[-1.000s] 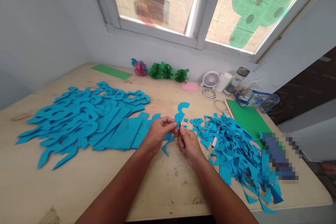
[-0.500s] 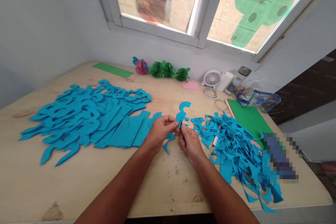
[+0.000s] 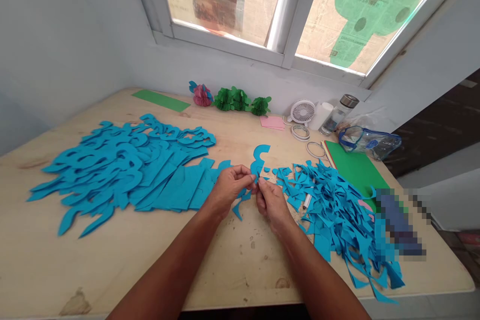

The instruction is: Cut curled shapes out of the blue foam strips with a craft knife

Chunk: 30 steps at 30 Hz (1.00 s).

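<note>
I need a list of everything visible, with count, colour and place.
Curved paper: one, blue, at fingertips
Cutouts: many, blue, left
Sheets: several, blue, left
Scraps: many, blue, right
Marker: one, white, among scraps
Ornaments: three green, one pink, back
Paper strip: one, green, back-left
Small papers: some, pink, back
Fan: one, white, back
Cylinder: one, white, beside fan
Bottle: one, clear, beside cylinder
Rings: two, whitish, near fan
Pouch: one, clear-blue, right
Large paper: uncounted, green, right
Blurred item: one, bluish, right
Table: one, wood-coloured, below
Window: one, pale, above
Left hand: one, bare, centre
Right hand: one, bare, centre
</note>
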{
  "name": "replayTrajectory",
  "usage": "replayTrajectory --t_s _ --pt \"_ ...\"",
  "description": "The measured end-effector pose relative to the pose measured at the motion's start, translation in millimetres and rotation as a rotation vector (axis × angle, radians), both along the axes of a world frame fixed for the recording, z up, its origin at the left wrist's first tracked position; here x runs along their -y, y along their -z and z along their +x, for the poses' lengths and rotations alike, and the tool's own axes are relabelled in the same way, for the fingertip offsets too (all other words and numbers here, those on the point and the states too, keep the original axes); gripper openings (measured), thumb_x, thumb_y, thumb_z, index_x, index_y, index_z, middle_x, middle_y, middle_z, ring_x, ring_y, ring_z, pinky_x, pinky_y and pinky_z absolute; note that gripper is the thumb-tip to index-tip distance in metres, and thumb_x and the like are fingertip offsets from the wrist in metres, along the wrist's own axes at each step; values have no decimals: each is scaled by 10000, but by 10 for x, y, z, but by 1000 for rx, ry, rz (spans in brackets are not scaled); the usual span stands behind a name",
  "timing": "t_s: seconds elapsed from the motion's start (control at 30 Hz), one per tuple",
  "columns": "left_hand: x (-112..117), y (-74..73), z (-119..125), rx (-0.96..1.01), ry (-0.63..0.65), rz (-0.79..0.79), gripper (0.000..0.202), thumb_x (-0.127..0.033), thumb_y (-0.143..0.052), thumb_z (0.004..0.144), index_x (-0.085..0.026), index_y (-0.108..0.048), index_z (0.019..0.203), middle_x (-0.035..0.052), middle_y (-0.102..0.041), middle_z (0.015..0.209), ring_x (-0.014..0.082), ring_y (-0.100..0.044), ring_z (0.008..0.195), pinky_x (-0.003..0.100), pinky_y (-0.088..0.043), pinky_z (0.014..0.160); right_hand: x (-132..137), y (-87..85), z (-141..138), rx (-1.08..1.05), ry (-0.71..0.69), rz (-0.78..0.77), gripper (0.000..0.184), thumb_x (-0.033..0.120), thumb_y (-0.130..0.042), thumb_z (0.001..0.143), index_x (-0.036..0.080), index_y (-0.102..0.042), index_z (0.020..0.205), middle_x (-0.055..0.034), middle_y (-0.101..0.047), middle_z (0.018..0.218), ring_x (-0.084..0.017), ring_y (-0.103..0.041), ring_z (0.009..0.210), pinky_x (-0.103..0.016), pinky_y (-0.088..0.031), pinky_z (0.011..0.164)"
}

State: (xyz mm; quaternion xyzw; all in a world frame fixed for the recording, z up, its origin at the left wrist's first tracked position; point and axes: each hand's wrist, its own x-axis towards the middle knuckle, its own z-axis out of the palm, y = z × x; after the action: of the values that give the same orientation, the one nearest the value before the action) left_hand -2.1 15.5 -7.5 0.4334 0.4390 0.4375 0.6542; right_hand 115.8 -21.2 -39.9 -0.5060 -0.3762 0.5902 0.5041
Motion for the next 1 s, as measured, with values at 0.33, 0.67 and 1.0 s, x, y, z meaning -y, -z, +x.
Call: replayTrajectory --t_s 0.33,0.67,1.0 --pt "20 -20 -8 -11 13 6 167 -274 -695 594 -172 -563 583 -12 -611 507 119 -535 499 243 -402 556 17 -22 -14 4 -2 -2 457 619 -554 742 181 -496 623 102 -336 338 -44 -204 301 -219 -116 340" --pt "0 -10 -9 -6 20 27 169 -299 -685 609 -173 -576 580 -2 -596 502 127 -525 506 256 -414 565 3 4 3 43 7 -2 476 634 -545 742 174 -517 623 99 -336 321 -46 -204 290 -221 -109 334" --pt "-20 3 -32 -21 -78 61 129 -275 -669 615 -182 -592 568 -18 -550 508 110 -468 504 230 -369 514 13 -6 -5 43 3 4 473 628 -556 741 163 -556 651 97 -339 323 -53 -205 296 -226 -103 337"
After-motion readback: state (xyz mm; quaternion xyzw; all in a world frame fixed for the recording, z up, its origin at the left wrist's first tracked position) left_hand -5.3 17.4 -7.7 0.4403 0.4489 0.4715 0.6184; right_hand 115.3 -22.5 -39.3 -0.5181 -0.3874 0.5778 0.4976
